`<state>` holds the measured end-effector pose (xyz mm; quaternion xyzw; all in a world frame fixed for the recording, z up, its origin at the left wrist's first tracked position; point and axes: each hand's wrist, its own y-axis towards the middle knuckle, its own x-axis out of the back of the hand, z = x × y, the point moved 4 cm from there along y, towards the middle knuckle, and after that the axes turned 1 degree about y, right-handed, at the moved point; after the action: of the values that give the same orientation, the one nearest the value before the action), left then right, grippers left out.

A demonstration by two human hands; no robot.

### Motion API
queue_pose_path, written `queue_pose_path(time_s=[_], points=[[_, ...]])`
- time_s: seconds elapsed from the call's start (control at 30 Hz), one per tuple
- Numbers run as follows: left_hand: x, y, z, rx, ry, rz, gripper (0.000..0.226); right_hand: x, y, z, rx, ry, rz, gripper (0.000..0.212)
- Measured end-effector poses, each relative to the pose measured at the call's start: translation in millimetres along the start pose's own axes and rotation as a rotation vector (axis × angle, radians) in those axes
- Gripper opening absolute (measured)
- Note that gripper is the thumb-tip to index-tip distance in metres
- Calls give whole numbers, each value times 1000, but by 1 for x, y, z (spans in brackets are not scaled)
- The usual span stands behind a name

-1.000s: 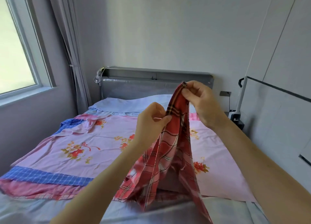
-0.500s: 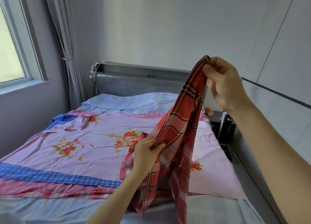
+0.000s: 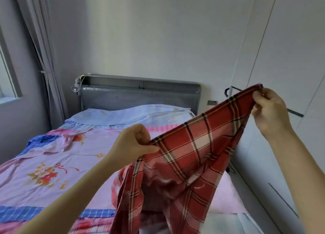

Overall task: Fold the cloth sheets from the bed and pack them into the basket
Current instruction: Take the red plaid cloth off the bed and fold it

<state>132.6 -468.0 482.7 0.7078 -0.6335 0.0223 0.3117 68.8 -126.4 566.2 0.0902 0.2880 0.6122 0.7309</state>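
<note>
Plaid cloth (image 3: 190, 146) pinched in left grip (image 3: 133, 144) and right grip (image 3: 269, 110), lower end blurred, cut off

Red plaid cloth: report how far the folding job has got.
Done: nothing visibly folded; no basket in view. In hand: left hand and right hand pinch the red plaid cloth along its top edge. Left: the pink floral sheet lies spread on the bed.

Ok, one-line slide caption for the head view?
Both hands, left and right, stretch a red plaid cloth above the bed's floral sheet.
</note>
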Motion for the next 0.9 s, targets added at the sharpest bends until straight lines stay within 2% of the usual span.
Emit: queue_pose_path(time_s=[0.07,0.13,0.17,0.23,0.27,0.3,0.33,0.4,0.43,0.47,0.5,0.57,0.63,0.7,0.8,0.9], points=[[11,9,-31,-38,-83,70,37,10,6,14,42,60,-66,30],[17,24,-56,-58,-171,122,36,16,14,11,36,-38,-166,25],[17,33,-64,-62,-181,137,35,18,18,4,17,-212,-217,19],[9,46,-74,-67,-114,179,34,23,24,-18,-62,-783,-230,10],[3,49,-74,-69,-65,206,34,21,19,-27,-98,-1106,-206,23],[-5,50,-71,-70,-21,233,34,13,12,-33,-85,-1328,-134,38],[-12,49,-67,-68,14,265,35,-1,0,-39,-23,-1391,-4,54],[-26,44,-58,-64,53,324,36,-49,-35,-46,22,-1109,442,75],[-31,42,-56,-67,55,345,37,-74,-55,-49,-41,-919,663,71],[-36,39,-54,-72,66,363,37,-92,-73,-55,-131,-791,827,59],[-38,37,-54,-80,93,375,37,-103,-85,-61,-194,-728,920,44],[-35,32,-52,-77,128,381,36,-110,-91,-65,-207,-715,937,22],[-24,26,-43,-41,98,368,34,-114,-93,-64,-178,-730,898,8],[-19,19,-34,-43,99,312,34,-119,-98,-62,-126,-725,866,6],[-21,1,-9,-70,213,137,33,-137,-109,-55,42,-731,812,10],[-22,-18,30,9,299,-28,38,-150,-107,-43,202,-807,761,12]])
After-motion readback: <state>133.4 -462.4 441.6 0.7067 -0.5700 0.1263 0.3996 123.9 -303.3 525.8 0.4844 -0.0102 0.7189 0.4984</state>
